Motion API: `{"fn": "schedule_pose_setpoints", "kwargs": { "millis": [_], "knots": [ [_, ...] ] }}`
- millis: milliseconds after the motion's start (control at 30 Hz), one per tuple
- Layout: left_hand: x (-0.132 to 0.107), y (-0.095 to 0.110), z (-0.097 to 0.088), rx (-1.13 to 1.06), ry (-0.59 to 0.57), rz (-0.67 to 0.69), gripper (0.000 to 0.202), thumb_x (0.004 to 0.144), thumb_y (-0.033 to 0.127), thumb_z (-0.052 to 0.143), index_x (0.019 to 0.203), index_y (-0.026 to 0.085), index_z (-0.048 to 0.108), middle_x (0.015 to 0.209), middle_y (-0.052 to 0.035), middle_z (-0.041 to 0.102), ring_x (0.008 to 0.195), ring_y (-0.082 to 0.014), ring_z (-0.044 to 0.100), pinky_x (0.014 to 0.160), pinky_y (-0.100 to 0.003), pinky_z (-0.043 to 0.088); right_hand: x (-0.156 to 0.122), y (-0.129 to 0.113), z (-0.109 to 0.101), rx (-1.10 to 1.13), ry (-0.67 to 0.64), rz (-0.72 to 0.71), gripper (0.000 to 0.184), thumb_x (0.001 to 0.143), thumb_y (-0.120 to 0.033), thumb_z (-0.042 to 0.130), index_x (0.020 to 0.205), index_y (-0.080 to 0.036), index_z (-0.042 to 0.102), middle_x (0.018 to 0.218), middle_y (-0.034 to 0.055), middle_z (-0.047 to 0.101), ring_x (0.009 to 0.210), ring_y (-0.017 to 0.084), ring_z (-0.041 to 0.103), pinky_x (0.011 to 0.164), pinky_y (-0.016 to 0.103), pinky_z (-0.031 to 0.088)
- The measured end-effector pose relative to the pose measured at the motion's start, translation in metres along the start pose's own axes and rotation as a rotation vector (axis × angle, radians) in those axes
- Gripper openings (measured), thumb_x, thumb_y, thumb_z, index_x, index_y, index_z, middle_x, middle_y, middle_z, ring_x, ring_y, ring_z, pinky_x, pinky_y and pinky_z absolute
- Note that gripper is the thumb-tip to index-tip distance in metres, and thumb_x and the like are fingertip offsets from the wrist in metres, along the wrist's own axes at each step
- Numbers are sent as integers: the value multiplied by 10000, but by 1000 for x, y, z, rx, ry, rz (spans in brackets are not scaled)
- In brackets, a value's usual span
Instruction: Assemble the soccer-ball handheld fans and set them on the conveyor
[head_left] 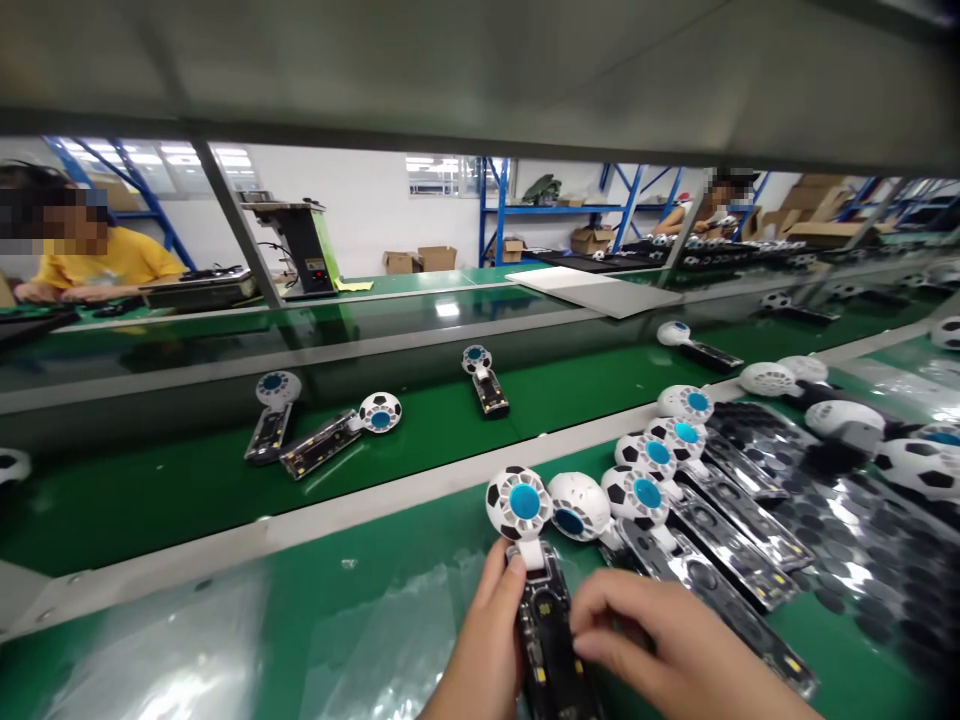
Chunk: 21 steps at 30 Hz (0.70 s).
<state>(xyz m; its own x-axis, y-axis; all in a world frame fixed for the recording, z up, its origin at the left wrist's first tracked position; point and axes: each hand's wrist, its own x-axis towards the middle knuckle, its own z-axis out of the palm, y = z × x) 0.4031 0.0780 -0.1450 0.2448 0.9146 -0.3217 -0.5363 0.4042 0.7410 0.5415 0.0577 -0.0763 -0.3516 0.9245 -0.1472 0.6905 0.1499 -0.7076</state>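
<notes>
My left hand is wrapped around a device with a soccer-ball head. Its head is white with black patches, grey vents and a blue centre; the body is black under a clear casing, with small yellow parts. Curled in a pinch, my right hand is at the right side of that body. Whatever its fingertips hold, if anything, is hidden. Right beside lie several similar devices, their heads toward the belt. To their right spreads a clear sheet of black round discs.
A green conveyor belt with a pale rail carries more devices. Clear plastic covers part of the near bench. Overhead hangs a grey panel. Across the belt sit a person in yellow and another person.
</notes>
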Motion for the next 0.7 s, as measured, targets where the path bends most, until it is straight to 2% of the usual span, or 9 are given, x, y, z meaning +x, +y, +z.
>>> {"fn": "schedule_pose_setpoints", "kwargs": {
  "millis": [100,200,433,700],
  "knots": [
    [4,-5,-5,58,51,64,445,762,427,537,1143,197,525,1158,-72,602,1150,-262,460,1008,-376,258,17,3,-1,55,90,13,167,765,-73,517,682,-216,538,740,-40,584,747,127,559,679,199,415],
    [6,-8,-10,138,77,26,500,747,460,541,1176,205,514,1194,-77,583,1193,-274,420,1040,-401,204,22,3,4,69,97,-28,177,757,-50,489,688,-213,502,846,-16,536,842,131,534,760,201,404],
    [6,-10,-16,234,95,-50,565,738,513,518,1226,233,467,1222,-68,564,1216,-277,400,1050,-422,191,21,0,3,103,30,-18,178,779,-52,443,698,-209,473,895,-1,480,851,123,521,786,206,405],
    [7,-9,-23,230,45,-91,557,735,518,520,1222,254,461,1251,-48,543,1255,-257,351,1061,-390,180,23,3,9,68,71,-34,186,752,-27,426,696,-202,454,894,13,476,842,135,520,775,231,418]
  ]
}}
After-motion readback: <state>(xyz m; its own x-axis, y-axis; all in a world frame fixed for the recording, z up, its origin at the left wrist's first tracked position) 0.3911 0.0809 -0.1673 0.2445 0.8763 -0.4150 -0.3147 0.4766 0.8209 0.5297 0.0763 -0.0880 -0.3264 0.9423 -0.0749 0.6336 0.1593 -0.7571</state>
